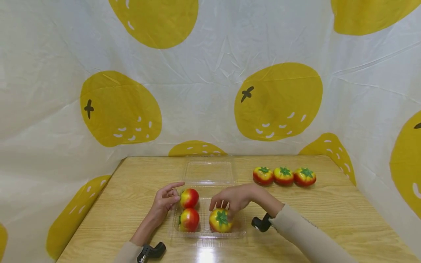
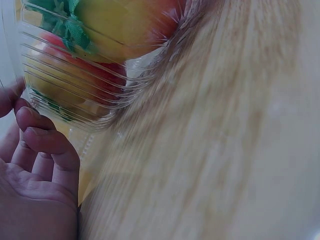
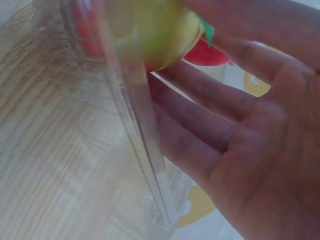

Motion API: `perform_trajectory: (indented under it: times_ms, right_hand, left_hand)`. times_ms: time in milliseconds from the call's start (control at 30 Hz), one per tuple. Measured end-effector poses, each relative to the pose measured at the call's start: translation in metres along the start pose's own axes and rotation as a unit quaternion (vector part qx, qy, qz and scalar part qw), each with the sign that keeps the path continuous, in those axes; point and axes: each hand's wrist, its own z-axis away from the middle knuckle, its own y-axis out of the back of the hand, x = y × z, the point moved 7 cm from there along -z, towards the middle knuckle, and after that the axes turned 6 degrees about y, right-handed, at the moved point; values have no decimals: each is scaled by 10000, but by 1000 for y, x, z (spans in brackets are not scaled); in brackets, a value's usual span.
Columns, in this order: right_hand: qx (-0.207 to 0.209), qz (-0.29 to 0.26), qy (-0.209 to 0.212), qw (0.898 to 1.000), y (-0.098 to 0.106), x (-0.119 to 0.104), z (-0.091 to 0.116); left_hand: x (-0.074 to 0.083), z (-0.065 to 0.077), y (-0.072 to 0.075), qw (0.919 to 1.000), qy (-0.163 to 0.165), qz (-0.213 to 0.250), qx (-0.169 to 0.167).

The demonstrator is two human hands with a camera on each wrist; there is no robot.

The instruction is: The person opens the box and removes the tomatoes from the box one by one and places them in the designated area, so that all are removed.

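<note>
A clear plastic clamshell box [image 1: 227, 235] lies open on the table, its lid [image 1: 208, 171] folded back. On its left side two red-and-yellow toy tomatoes, a far one [image 1: 189, 198] and a near one [image 1: 189, 220], lie tipped with their leaves leftward. My left hand [image 1: 162, 202] is at the box's left edge, thumb and fingertips pinching the rim in the left wrist view. My right hand [image 1: 235, 199] reaches over the box's right half and holds a third toy tomato [image 1: 219, 221], leaf up, fingers at its far side and thumb at its right.
Three more toy tomatoes, a left one [image 1: 263, 175], a middle one [image 1: 283, 176] and a right one [image 1: 304, 176], stand in a row at the back right of the wooden table [image 1: 131, 190]. Behind it hangs a fruit-printed cloth [image 1: 197, 109].
</note>
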Motion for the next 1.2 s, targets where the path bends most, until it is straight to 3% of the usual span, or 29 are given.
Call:
perform_trajectory:
  times_ms: [500,733,1200]
  right_hand:
    - [82,142,118,9998,5,-4,-7]
    - [125,-111,-91,9998,4,-2,-8]
    - [104,112,-268,9995,-1,0,-14]
  left_hand:
    - [0,0,-1,9999,-84,11,-97]
    - [2,-1,-3,9999,-30,24,-102]
    - [2,0,-1,10000,-54,29,-52]
